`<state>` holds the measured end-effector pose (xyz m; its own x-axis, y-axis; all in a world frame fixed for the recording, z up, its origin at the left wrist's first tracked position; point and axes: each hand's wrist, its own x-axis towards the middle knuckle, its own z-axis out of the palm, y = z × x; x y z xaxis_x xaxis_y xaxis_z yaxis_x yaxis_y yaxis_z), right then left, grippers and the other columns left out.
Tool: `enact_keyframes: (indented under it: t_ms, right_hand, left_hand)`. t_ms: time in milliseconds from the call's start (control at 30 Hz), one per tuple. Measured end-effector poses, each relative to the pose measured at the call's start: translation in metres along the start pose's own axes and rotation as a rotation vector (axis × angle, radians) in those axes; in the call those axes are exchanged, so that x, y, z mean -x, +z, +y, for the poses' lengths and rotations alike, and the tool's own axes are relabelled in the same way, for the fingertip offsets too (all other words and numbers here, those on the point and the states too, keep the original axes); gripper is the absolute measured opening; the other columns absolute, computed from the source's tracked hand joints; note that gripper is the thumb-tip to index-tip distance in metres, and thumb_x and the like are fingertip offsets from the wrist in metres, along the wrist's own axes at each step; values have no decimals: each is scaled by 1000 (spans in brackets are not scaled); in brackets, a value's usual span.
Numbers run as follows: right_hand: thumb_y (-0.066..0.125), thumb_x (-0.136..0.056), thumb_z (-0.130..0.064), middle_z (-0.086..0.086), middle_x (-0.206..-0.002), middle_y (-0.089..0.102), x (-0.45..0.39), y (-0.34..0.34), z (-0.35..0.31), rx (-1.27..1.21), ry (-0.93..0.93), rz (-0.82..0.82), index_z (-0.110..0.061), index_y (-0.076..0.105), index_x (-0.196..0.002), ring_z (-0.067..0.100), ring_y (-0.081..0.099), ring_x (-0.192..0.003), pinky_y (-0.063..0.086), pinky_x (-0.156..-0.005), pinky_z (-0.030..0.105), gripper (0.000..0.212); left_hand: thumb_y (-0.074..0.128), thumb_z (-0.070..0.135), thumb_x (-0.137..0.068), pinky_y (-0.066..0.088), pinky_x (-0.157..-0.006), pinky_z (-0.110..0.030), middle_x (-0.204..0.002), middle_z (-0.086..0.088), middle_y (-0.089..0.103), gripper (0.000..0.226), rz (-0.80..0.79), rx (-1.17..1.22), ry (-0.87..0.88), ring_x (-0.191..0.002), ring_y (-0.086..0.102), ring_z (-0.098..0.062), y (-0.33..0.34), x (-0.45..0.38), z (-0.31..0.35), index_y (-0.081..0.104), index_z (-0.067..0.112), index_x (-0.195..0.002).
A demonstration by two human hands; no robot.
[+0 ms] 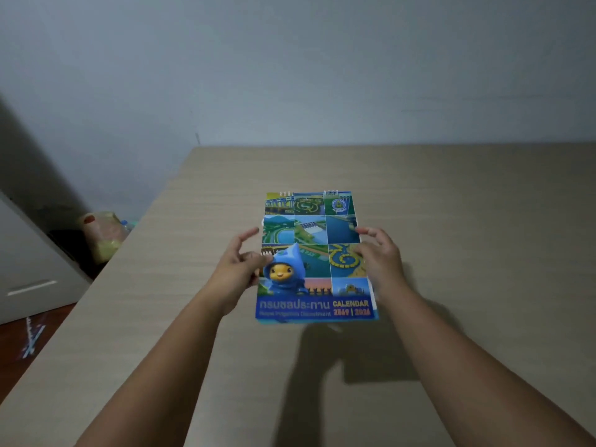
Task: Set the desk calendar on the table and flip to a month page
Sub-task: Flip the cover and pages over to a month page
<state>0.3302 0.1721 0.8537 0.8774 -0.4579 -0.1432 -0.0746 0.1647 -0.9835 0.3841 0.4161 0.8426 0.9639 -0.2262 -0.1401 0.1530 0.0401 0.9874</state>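
Observation:
The desk calendar (314,256) is a tall spiral-bound pad with a blue and green photo cover, a blue cartoon mascot and the word CALENDAR at the bottom. It is held above the beige wooden table (467,204), casting a shadow below it, with its wire rings at the far end. My left hand (237,269) grips its left edge with the thumb on the cover. My right hand (380,256) holds the right edge, thumb on the cover and fingers spread. The cover page is showing.
A pale blue-grey wall runs behind the table. To the left, off the table's edge, stand a white cabinet (29,262) and a plastic bag with yellowish contents (103,235) on the floor.

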Motion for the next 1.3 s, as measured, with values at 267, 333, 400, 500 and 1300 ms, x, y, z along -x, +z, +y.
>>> enact_keyframes:
  t_ms: [267,333,400,500,1300]
  right_hand:
    - [52,-85,3,5,-81,75,-29,12,-83,-218,-71,-260,-11,64,-82,19,67,-70,52,-67,28,19]
    - [60,-88,-8,1,-80,77,-44,24,-98,-223,-83,-242,-15,63,-84,17,69,-75,49,-73,30,9]
    - [62,-90,-13,-1,-78,77,-60,32,-104,-235,-77,-202,-16,63,-86,16,68,-76,48,-74,31,5]
    - [60,-90,-11,-3,-70,77,-80,38,-106,-247,-76,-124,-17,61,-89,15,67,-73,46,-68,30,6]
    - [61,-91,-24,-5,-63,66,-124,59,-129,-148,99,118,-17,62,-75,10,67,-60,40,-52,21,17]
  left_hand:
    - [44,9,-98,54,-59,-22,-79,-7,70,27,142,398,66,-62,65,-13,10,-39,72,55,8,-123]
    - [50,6,-94,46,-72,-28,-94,-7,65,42,183,110,-26,-77,59,-16,13,-50,57,50,9,-135]
    - [54,10,-94,42,-83,-32,-105,-6,63,40,85,-129,-131,-96,57,-21,19,-52,35,50,10,-133]
    - [54,9,-96,45,-75,-24,-112,-3,62,31,-12,-207,-190,-99,59,-15,28,-51,12,53,9,-127]
    - [62,34,-86,59,-87,-46,-119,0,60,18,404,-130,45,-102,66,-19,68,-98,-22,54,30,-102]
